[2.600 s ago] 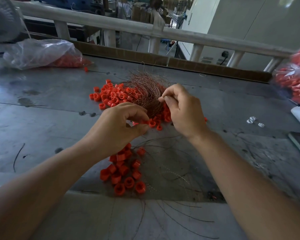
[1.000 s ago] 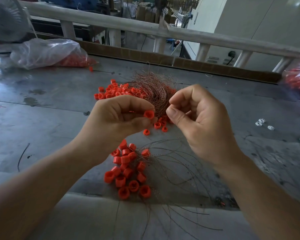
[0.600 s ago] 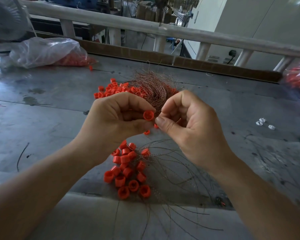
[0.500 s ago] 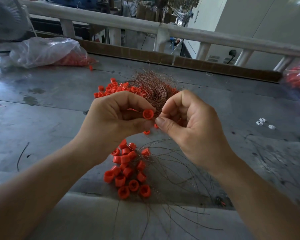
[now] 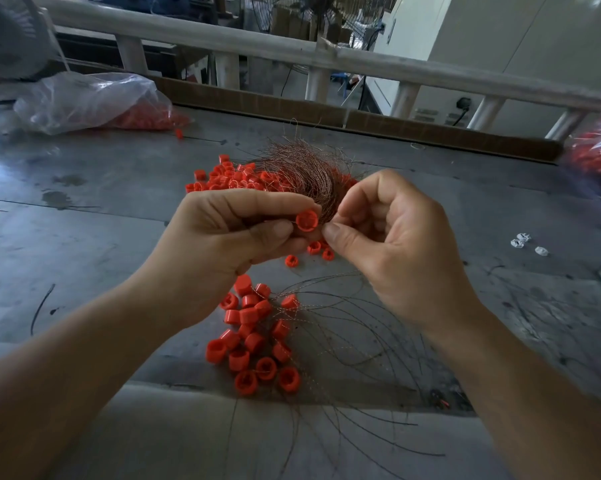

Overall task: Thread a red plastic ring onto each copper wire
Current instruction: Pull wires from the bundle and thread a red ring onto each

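Note:
My left hand (image 5: 229, 233) pinches a red plastic ring (image 5: 306, 220) between thumb and forefinger, its opening facing right. My right hand (image 5: 392, 244) is closed in a pinch right beside the ring, thumb tip almost touching it; the thin copper wire it holds is too fine to make out there. Behind both hands lies a bundle of copper wires (image 5: 302, 168) on top of a heap of loose red rings (image 5: 229, 178). Below my hands sits a cluster of red rings with wires through them (image 5: 254, 334), their wires (image 5: 354, 341) fanning out toward me.
A grey metal table (image 5: 84, 237) carries a clear bag of red rings (image 5: 94, 102) at back left and another bag (image 5: 600, 157) at the right edge. Small white parts (image 5: 524, 240) lie on the right. A cardboard strip and a white railing (image 5: 292, 50) border the far side.
My left hand lifted a red ring off the table and my right hand drew a wire from the bundle. The hands came together, and the right thumb now sits against the ring.

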A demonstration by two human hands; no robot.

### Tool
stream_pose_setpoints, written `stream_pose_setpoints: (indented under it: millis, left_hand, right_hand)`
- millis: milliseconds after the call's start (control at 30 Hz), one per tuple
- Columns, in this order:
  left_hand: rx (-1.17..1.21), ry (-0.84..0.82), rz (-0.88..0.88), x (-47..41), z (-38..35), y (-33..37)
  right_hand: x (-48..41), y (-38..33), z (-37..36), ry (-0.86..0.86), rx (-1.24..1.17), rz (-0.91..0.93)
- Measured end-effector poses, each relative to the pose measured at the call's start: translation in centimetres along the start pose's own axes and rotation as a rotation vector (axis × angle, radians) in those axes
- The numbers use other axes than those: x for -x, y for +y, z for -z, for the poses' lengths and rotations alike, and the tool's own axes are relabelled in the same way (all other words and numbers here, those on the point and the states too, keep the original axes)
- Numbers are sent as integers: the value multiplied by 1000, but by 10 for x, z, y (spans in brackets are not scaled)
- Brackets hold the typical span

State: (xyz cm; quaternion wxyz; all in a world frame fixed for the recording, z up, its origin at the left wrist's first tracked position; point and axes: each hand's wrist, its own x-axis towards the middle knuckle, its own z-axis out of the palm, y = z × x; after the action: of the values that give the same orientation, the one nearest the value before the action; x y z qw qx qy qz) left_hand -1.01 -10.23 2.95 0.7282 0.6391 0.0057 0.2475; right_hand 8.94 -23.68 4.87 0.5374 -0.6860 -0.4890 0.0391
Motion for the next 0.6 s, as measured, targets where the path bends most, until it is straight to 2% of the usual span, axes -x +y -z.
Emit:
stream_pose_setpoints:
  millis: [433, 600]
  left_hand:
    - [26, -4, 26, 0, 1, 1]
    - [78, -48, 59, 0, 2, 0]
  right_hand:
    - [-1, 3, 0, 8, 16, -20]
    - [-2, -2, 6, -47, -81, -67]
